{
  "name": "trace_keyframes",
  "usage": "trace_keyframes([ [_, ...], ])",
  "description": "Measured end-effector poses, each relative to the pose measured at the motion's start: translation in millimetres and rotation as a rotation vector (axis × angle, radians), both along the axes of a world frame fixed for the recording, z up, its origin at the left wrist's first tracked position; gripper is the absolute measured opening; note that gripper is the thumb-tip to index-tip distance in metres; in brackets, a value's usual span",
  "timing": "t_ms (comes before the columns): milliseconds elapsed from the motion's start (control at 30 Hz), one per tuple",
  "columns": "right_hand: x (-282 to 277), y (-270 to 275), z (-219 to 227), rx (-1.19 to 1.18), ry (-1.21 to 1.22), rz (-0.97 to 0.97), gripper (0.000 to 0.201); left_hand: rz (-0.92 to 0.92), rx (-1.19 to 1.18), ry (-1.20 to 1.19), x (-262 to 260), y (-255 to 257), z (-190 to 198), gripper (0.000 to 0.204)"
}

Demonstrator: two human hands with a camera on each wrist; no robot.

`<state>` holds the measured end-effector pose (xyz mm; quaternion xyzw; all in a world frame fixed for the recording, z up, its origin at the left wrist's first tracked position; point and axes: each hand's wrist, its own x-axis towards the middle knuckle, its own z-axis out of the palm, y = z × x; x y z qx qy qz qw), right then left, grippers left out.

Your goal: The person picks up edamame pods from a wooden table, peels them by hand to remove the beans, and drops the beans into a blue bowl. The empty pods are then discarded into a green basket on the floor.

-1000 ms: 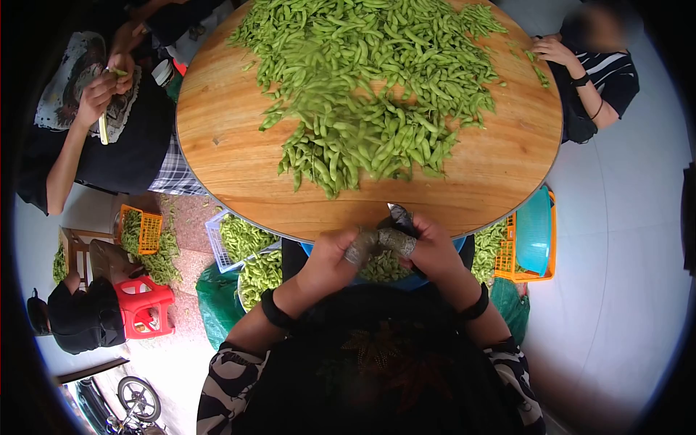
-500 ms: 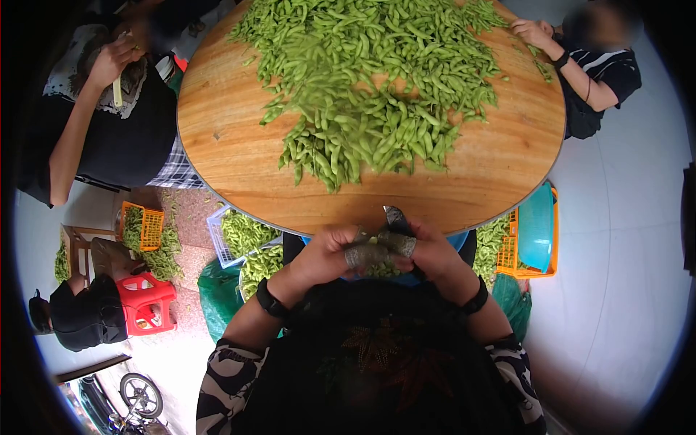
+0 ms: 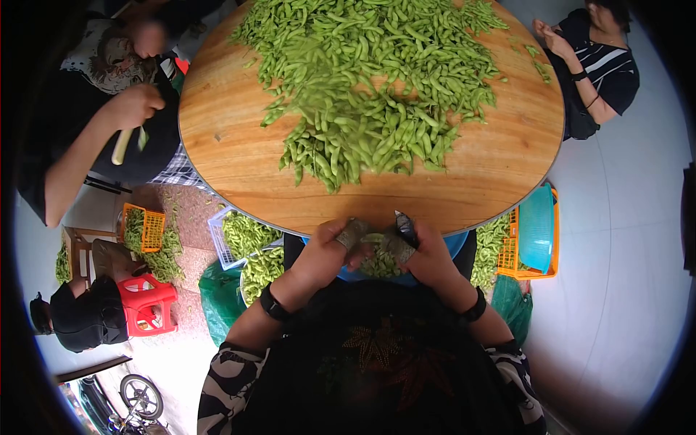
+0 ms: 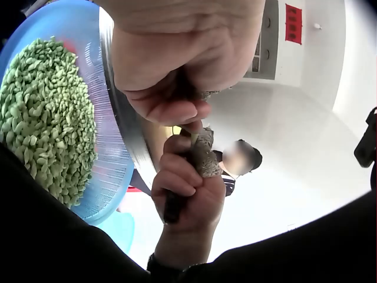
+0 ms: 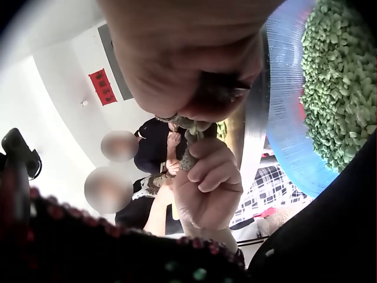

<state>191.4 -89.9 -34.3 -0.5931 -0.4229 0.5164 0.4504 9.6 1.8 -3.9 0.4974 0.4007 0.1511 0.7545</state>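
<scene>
Both hands meet at the near table edge in the head view, the left hand (image 3: 324, 254) pinching one end of a green pod (image 3: 374, 237). The right hand (image 3: 433, 259) curls round a small dark knife (image 3: 406, 226), its thumb side against the pod's other end. Grey wrapping covers a thumb or finger on each hand. In the left wrist view a dark handle (image 4: 172, 206) shows under the right hand's curled fingers (image 4: 177, 177). Below the hands, shelled beans (image 4: 50, 124) lie in a blue basin (image 4: 109, 191).
Many pods (image 3: 377, 65) cover the far part of the round wooden table (image 3: 239, 174). People sit at the left and right. Baskets (image 3: 516, 254) of pods stand below both sides, with a red stool (image 3: 148, 304) at lower left.
The hands have moved slightly apart, and the pod between them shows more clearly. The person at left has lowered a hand with a knife; the person at right has drawn back from the table.
</scene>
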Motion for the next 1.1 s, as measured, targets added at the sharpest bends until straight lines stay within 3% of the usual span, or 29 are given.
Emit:
trace_keyframes([
  [33,-2.3,-1.0,-1.9,0.0,-0.001,-0.001,0.017,-0.001,0.0,-0.001,-0.3,-0.4,-0.7,0.023],
  [100,-8.0,-2.9,-5.8,0.36,-0.23,-0.077,0.019,-0.046,0.106,-0.004,-1.5,-1.2,-4.9,0.016],
  [133,-9.8,-5.8,-5.0,0.361,-0.233,-0.075,0.019,-0.044,0.107,-0.007,-3.4,-0.4,-8.4,0.016],
  [200,-13.4,-11.3,-0.8,0.433,-0.531,-0.062,0.023,-0.178,0.38,0.127,-9.7,2.7,-16.1,0.007],
  [233,-13.3,-12.9,1.7,0.432,-0.533,-0.057,0.023,-0.174,0.377,0.125,-12.0,4.1,-17.9,0.007],
  [300,-11.6,-16.1,6.8,0.291,-0.614,-0.005,0.024,-0.282,0.748,0.186,-14.9,7.5,-19.8,0.008],
  [333,-10.6,-15.2,8.8,0.29,-0.616,-0.005,0.024,-0.282,0.747,0.183,-13.9,9.1,-18.7,0.008],
  [400,-6.9,-9.3,13.4,0.403,-0.62,-0.091,0.025,-0.275,1.031,0.069,-9.7,10.5,-10.9,0.019],
  [533,-1.3,8.8,25.2,0.533,-0.678,-0.093,0.027,-0.188,0.761,-0.034,-4.8,8.0,9.7,0.028],
  [600,-3.5,19.0,29.1,0.51,-0.519,-0.092,0.027,-0.081,0.449,-0.139,-9.4,9.7,5.3,0.034],
  [633,-2.1,25.5,28.8,0.511,-0.523,-0.086,0.027,-0.075,0.449,-0.143,-14.5,12.5,3.1,0.034],
  [700,1.8,42.5,23.3,0.251,-0.622,-0.021,0.028,0.05,0.621,-0.012,-31.5,19.4,-3.0,0.026],
  [733,0.6,55.4,19.8,0.326,-0.762,-0.016,0.029,0.194,0.575,-0.092,-40.1,20.7,-9.0,0.022],
  [767,-0.7,67.7,18.2,0.329,-0.762,-0.012,0.029,0.239,0.635,-0.028,-54.2,24.8,-11.8,0.021],
  [833,-4.8,87.4,14.9,0.391,-1.208,-0.018,0.023,0.38,0.649,0.006,-85.8,32.4,-16.6,0.027],
  [867,-8.3,94.1,11.2,0.394,-1.205,-0.027,0.024,0.476,0.571,0.008,-103.1,36.6,-19.3,0.025],
  [933,-16.0,103.1,14.1,0.366,-1.259,-0.005,0.024,0.575,0.696,0.099,-140.0,45.6,-27.7,0.024],
  [1033,-18.6,106.3,11.6,0.305,-1.302,0.007,0.024,0.54,0.915,0.635,-188.1,58.1,-34.1,0.021],
  [1067,-17.0,106.5,10.8,0.276,-1.291,0.0,0.024,0.542,0.915,0.635,-193.1,60.5,-34.1,0.021],
  [1100,-14.7,102.3,12.4,0.277,-1.292,0.001,0.024,0.484,0.96,0.796,-196.1,62.9,-33.9,0.024],
])
